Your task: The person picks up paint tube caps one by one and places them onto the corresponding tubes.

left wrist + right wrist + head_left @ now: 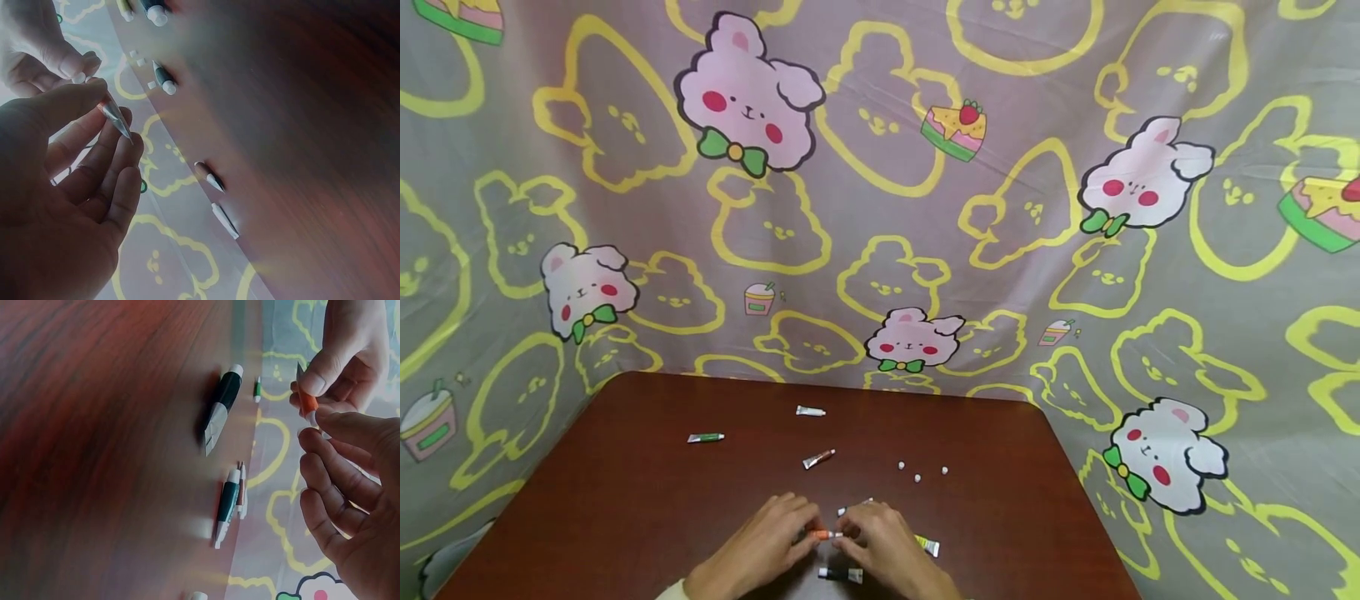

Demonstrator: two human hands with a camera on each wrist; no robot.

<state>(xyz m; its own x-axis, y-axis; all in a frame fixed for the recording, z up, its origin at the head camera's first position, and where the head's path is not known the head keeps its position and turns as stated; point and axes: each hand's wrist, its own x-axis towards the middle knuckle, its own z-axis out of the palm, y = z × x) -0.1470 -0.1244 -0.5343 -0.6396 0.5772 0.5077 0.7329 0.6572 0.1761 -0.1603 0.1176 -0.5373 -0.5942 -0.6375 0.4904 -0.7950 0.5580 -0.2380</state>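
Observation:
Both hands meet over the near part of the table around a small orange paint tube (822,534). The left hand (778,533) pinches the tube body between thumb and fingers; its flat silver end shows in the left wrist view. At the white-cap end (79,77), the right hand (880,542) pinches with thumb and forefinger, its other fingers loosely bent. A black paint tube (840,575) lies just below the hands. Beside the right hand is a yellow paint tube (927,545), partly covered by it. Another dark tube (228,497) lies beyond that hand, partly hidden in the head view.
Farther back on the brown table (625,500) lie a brown tube (818,458), a white tube (810,412) and a green tube (705,437). Three small white caps (917,478) sit right of centre. A patterned curtain (880,208) hangs around the table.

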